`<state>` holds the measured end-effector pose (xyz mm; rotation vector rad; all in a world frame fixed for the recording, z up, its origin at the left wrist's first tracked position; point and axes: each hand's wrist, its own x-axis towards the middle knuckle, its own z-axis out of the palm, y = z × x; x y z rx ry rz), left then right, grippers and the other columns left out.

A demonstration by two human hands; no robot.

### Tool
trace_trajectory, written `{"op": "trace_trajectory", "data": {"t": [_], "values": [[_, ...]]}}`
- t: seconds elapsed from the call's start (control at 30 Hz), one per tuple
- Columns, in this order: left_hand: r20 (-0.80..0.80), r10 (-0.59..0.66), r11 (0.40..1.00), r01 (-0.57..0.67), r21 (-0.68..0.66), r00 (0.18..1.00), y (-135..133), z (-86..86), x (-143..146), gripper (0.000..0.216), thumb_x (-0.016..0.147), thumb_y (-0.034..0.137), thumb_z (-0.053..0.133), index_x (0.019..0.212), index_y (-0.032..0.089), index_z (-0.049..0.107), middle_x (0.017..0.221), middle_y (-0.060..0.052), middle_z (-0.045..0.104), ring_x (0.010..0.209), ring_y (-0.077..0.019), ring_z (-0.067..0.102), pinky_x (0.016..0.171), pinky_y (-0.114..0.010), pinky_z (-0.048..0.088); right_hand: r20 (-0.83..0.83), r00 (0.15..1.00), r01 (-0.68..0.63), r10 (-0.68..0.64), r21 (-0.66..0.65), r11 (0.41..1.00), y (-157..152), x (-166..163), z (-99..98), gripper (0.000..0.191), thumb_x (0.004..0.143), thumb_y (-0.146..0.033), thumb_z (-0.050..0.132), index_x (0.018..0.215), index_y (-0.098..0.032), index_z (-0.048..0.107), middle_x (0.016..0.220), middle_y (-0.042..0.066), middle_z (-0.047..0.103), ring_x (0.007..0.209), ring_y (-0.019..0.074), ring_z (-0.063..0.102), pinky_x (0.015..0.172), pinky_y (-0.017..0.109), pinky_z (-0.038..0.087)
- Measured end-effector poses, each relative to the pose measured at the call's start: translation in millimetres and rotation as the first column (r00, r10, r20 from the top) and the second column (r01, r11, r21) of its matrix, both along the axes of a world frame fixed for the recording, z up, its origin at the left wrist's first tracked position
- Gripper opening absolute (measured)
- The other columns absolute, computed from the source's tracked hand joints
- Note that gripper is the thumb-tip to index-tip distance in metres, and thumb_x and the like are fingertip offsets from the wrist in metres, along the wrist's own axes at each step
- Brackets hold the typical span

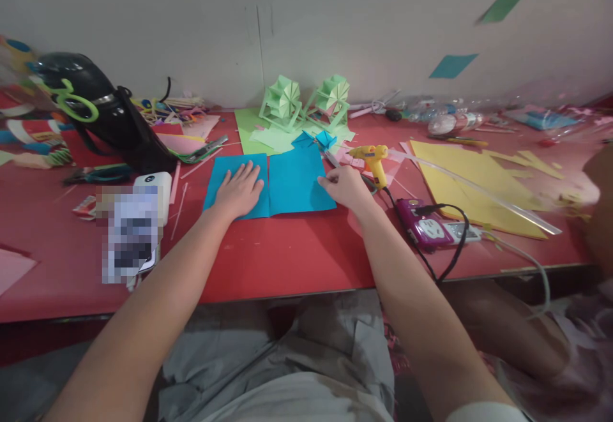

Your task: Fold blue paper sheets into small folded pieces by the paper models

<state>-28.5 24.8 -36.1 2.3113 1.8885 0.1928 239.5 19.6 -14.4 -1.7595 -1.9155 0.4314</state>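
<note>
A blue paper sheet (292, 182) lies on the red table (287, 256), creased or split down its middle. My left hand (239, 189) rests flat on the sheet's left half, fingers stretched out. My right hand (342, 186) is at the sheet's right edge with fingers curled, pinching the paper's edge. Just behind that hand lie small folded blue pieces (318, 139) and a yellow glue gun (373, 161).
Two green folded paper wheels (306, 103) stand at the back on green sheets. Yellow paper (472, 182) and a clear ruler (479, 195) lie right, with a purple power strip (426, 224) and black cable. A black bag (105, 112), a white device (156, 189) and craft scraps sit left. Another person's arm (598, 205) shows at the right edge.
</note>
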Motion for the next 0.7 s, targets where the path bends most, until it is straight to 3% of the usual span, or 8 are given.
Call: {"op": "trace_trajectory", "data": {"t": [0.13,0.23,0.3,0.47,0.7], "values": [[0.008,0.012,0.993,-0.013,0.12,1.0,5.0,1.1,-2.2,0.056,0.101,0.042,0.03,0.147,0.015,0.047,0.16,-0.012,0.036,0.149,-0.0273,0.033,0.122,-0.049,0.025,-0.126,0.992,-0.015,0.014,-0.009,1.0,-1.5,-0.7,2.4,0.052,0.083,-0.057,0.059,0.051,-0.02,0.042,0.045,-0.003,0.033,0.048,0.0106,0.033,0.053,0.029,0.026],[0.013,0.016,0.982,-0.018,0.186,1.0,5.0,3.8,-2.3,0.051,0.1,0.041,0.033,0.137,0.016,0.059,0.152,-0.011,0.049,0.141,-0.0265,0.046,0.118,-0.043,0.034,-0.171,0.985,-0.043,0.039,-0.02,0.999,-1.4,-2.8,2.9,0.046,0.081,-0.053,0.063,0.053,-0.019,0.05,0.046,-0.003,0.038,0.048,0.0097,0.034,0.053,0.029,0.027],[0.003,0.006,0.989,-0.007,0.15,1.0,3.2,4.9,-1.9,0.052,0.101,0.04,0.031,0.141,0.017,0.056,0.155,-0.01,0.046,0.144,-0.0279,0.042,0.118,-0.047,0.033,-0.165,0.986,-0.038,0.032,-0.033,0.999,-1.0,-3.8,2.8,0.041,0.081,-0.048,0.063,0.055,-0.018,0.053,0.048,-0.003,0.041,0.049,0.0098,0.036,0.053,0.029,0.028],[-0.022,-0.006,1.0,0.006,0.005,1.0,0.5,3.5,-1.9,0.062,0.102,0.041,0.021,0.156,0.013,0.031,0.166,-0.01,0.021,0.154,-0.0302,0.018,0.122,-0.058,0.017,-0.087,0.996,-0.034,0.028,-0.067,0.997,-1.4,-3.7,3.8,0.046,0.081,-0.049,0.064,0.05,-0.019,0.048,0.048,-0.003,0.039,0.05,0.0102,0.035,0.052,0.03,0.025],[-0.011,-0.003,1.0,0.003,-0.011,1.0,1.7,1.4,-2.9,0.064,0.102,0.043,0.017,0.158,0.012,0.027,0.167,-0.009,0.017,0.154,-0.0299,0.015,0.123,-0.058,0.014,-0.057,0.997,-0.06,0.055,-0.085,0.995,-2.6,0.9,7.8,0.045,0.081,-0.036,0.066,0.048,-0.02,0.041,0.045,-0.005,0.031,0.048,0.0097,0.033,0.053,0.03,0.026]]}}
